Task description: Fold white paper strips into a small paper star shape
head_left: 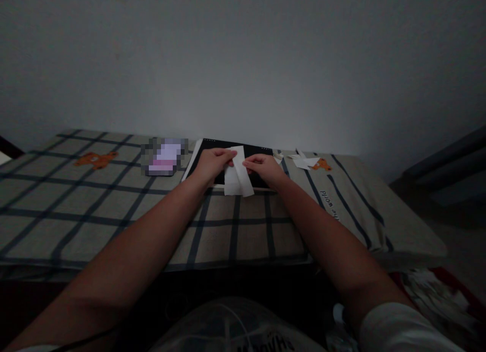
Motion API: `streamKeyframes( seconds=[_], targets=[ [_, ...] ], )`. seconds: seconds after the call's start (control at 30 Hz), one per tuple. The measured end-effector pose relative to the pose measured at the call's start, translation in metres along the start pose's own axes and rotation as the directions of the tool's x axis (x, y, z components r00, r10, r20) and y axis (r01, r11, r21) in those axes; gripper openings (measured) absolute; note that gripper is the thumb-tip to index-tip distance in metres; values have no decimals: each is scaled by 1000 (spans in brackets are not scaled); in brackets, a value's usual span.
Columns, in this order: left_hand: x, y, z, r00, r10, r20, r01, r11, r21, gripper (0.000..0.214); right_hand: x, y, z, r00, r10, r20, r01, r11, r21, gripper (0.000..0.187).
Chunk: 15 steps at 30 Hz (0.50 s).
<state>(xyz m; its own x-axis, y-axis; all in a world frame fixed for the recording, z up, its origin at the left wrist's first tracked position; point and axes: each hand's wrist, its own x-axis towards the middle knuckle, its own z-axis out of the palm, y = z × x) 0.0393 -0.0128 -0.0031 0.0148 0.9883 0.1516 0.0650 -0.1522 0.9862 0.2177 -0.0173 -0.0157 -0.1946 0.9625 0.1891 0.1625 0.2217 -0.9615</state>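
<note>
My left hand [212,162] and my right hand [264,167] both pinch a folded strip of white paper [238,180] near its top. The paper hangs down between the two hands, its folded halves crossing. It is held over a black board with a pale rim [197,157] that lies on the checked cloth. Fingers of both hands are closed on the paper's upper edge.
A table covered in a grey checked cloth [114,205] with orange bear prints stands against a plain wall. A blurred-out purple item [165,157] lies left of the board. Scraps of white paper [304,161] lie to the right. A plastic bag [228,326] sits on my lap.
</note>
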Motion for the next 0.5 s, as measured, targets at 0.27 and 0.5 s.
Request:
streamKeyframes(
  seconds=[0.27,0.5],
  targets=[
    [-2,3,-2,997,69,-32,-66,995,73,30,0,-3,2,1000,4,13,-4,1000,-12,11],
    [0,1,-2,1000,24,20,-25,998,50,34,0,-3,1,999,-8,-33,7,999,-37,12]
  ],
)
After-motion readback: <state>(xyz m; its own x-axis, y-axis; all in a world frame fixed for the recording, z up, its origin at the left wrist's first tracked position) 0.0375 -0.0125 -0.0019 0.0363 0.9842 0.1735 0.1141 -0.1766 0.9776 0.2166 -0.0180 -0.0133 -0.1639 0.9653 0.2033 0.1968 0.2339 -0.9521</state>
